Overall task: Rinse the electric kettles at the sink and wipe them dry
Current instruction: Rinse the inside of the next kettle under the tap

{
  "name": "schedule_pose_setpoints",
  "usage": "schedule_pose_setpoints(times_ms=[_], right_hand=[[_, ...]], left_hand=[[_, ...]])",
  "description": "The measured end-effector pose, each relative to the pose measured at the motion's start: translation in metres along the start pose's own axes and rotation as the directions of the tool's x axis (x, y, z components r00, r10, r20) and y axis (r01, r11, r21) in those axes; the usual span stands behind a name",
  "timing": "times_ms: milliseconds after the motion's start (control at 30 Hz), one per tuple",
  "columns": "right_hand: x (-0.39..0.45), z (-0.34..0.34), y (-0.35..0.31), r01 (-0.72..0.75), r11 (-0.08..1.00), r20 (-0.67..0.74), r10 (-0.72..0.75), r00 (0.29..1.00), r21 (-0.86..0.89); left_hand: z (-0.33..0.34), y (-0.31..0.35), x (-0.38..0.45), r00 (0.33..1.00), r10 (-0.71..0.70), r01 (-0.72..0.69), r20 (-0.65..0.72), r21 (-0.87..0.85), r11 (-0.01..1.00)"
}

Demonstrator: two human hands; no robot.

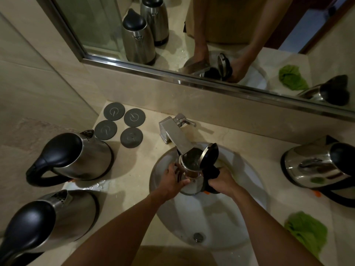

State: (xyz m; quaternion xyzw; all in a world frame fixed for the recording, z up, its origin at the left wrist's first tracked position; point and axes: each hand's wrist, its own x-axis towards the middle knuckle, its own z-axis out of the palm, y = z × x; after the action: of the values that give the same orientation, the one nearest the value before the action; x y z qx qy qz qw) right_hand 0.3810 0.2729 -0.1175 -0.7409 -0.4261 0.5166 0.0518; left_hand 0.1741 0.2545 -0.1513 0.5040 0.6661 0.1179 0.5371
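Note:
A steel electric kettle (192,166) with its black lid flipped open stands upright inside the white sink (240,217), its mouth right under the square chrome faucet (176,137). My left hand (173,183) wraps around the kettle's steel body from the left. My right hand (221,181) grips its black handle on the right. Two closed steel kettles, one further back (76,156) and one nearer (48,217), stand on the counter at left. Another kettle (317,164) stands on the right. A green cloth (307,231) lies crumpled on the counter at near right.
Several round grey kettle bases (123,125) lie on the counter behind the left kettles. A water puddle (96,184) sits between the two left kettles. A mirror (192,35) runs along the back wall. The sink drain (198,237) is near me.

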Motion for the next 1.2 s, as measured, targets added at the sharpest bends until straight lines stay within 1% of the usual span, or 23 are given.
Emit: schedule_pose_setpoints(times_ms=[133, 300, 400, 567, 633, 700, 800, 867, 967, 1133, 1200], right_hand=[[0.000, 0.001, 0.001, -0.002, 1.000, -0.002, 0.002, 1.000, 0.010], [-0.003, 0.001, 0.001, -0.036, 0.997, 0.000, 0.036, 0.999, 0.067], [-0.005, 0.003, 0.003, -0.062, 0.992, -0.005, 0.063, 0.998, 0.111], [-0.017, 0.012, 0.007, -0.108, 0.975, -0.017, 0.113, 0.993, 0.195], [-0.019, 0.014, 0.008, -0.106, 0.972, -0.009, 0.111, 0.994, 0.211], [-0.021, 0.011, 0.012, -0.117, 0.963, -0.015, 0.124, 0.992, 0.244], [-0.026, 0.008, 0.015, -0.107, 0.962, -0.015, 0.114, 0.993, 0.251], [-0.029, 0.003, 0.019, -0.106, 0.957, -0.028, 0.117, 0.993, 0.269], [-0.035, -0.004, 0.032, -0.114, 0.951, -0.051, 0.134, 0.990, 0.287], [-0.045, -0.014, 0.052, -0.131, 0.951, -0.126, 0.171, 0.977, 0.279], [-0.049, -0.020, 0.059, -0.132, 0.953, -0.145, 0.176, 0.974, 0.273]], left_hand=[[0.001, 0.001, 0.000, 1.000, 0.007, -0.007, 0.010, -0.006, 1.000], [0.000, 0.001, 0.000, 0.999, 0.039, -0.038, 0.022, -0.010, 0.999], [-0.004, 0.002, 0.001, 0.995, 0.097, -0.097, 0.013, 0.035, 0.995], [-0.016, 0.016, 0.016, 0.984, 0.134, -0.142, 0.119, 0.061, 0.988], [-0.021, 0.021, 0.028, 0.978, 0.148, -0.155, 0.144, 0.035, 0.987], [-0.018, 0.027, 0.043, 0.955, 0.199, -0.207, 0.218, 0.012, 0.978], [-0.019, 0.047, 0.041, 0.925, 0.278, -0.294, 0.258, 0.022, 0.956], [-0.015, 0.052, 0.046, 0.900, 0.314, -0.326, 0.302, -0.012, 0.945], [-0.007, 0.058, 0.046, 0.900, 0.321, -0.323, 0.295, -0.044, 0.945], [0.011, 0.069, 0.044, 0.861, 0.326, -0.347, 0.390, -0.019, 0.938], [0.020, 0.070, 0.041, 0.857, 0.333, -0.348, 0.392, -0.033, 0.937]])
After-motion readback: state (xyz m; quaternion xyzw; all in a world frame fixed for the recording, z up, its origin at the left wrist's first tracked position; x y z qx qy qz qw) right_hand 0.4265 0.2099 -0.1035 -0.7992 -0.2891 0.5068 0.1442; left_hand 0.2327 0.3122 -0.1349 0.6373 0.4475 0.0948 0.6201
